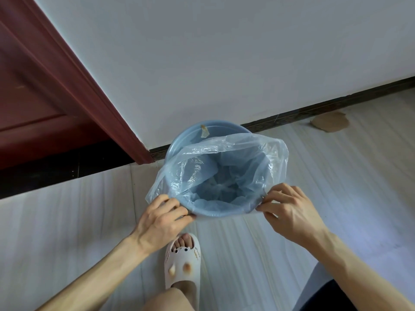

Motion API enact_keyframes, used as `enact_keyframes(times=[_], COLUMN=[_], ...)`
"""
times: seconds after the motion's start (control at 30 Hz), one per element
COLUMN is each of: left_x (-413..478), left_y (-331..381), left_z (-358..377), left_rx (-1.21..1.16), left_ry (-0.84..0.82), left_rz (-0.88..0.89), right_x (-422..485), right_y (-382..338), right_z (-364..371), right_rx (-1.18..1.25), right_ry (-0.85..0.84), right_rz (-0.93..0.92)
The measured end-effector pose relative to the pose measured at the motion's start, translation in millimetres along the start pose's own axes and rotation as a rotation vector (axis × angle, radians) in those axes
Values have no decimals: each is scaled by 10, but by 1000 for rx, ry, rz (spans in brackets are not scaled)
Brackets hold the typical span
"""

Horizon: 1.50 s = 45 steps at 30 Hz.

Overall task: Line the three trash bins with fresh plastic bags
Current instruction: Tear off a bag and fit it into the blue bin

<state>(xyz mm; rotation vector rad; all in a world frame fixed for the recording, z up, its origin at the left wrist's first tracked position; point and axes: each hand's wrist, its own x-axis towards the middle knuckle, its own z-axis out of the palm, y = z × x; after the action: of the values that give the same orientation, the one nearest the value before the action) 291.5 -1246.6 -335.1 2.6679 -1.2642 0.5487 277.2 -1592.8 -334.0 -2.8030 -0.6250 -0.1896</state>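
A round blue trash bin [190,136] stands on the floor against the white wall. A clear plastic bag [226,162] hangs inside it, its mouth folded over the near rim and standing loose above the far and right rim. The far-left rim is bare, with a scrap of tape stuck to it. My left hand [161,218] pinches the bag's edge at the near-left rim. My right hand [289,209] pinches the edge at the near-right rim. Only this one bin is in view.
A dark red door frame [74,86] runs down to the floor left of the bin. My foot in a beige slipper [182,261] stands just in front of the bin. A brown paper scrap [330,122] lies by the baseboard at the right.
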Motion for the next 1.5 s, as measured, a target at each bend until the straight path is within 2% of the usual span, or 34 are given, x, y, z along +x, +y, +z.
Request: enact_keyframes(times=[0.07, 0.13, 0.27, 0.37, 0.43, 0.5, 0.6, 0.73, 0.83, 0.9, 1.0, 1.13, 1.27, 1.4, 1.5], left_x=[14, 50, 131, 282, 482, 685, 841, 726, 469, 352, 360, 647, 884, 1039, 1103], left_y=[-27, -30, -15, -131, -221, -285, -366, -376, -283, -266, -376, -488, -580, -820, -1009], left_z=[16, -26, -143, -33, 3, -3, -23, -91, -166, -167, -86, 39, 110, 168, 239], left_rx=[31, 23, -141, -345, -587, -756, -762, -897, -955, -873, -662, -473, -262, -264, -418], left_ry=[0, -6, 14, 4, -5, 20, 17, -15, -81, -116, -92, -87, 14, 0, 11], left_rz=[-72, -193, -625, -1021, -1258, -1344, -1313, -1201, -1225, -1260, -1268, -1082, -972, -920, -970], right_x=[14, 53, 228, 474, 652, 805, 926, 815, 609, 495, 505, 699, 911, 1072, 1207], right_y=[16, 12, -94, -144, -161, -176, -168, -202, -305, -358, -384, -366, -341, -210, -84], right_z=[51, 37, -50, -38, -36, -38, -34, -76, -75, -35, -5, 8, 24, 39, 97], right_rx=[1, 104, 396, 678, 815, 870, 791, 719, 686, 639, 596, 553, 429, 315, 305], right_ry=[30, 73, 205, 172, 126, 93, 70, 19, -117, -165, -79, -2, 142, 138, 114], right_rz=[48, 170, 539, 740, 826, 878, 902, 885, 819, 793, 800, 761, 774, 698, 711])
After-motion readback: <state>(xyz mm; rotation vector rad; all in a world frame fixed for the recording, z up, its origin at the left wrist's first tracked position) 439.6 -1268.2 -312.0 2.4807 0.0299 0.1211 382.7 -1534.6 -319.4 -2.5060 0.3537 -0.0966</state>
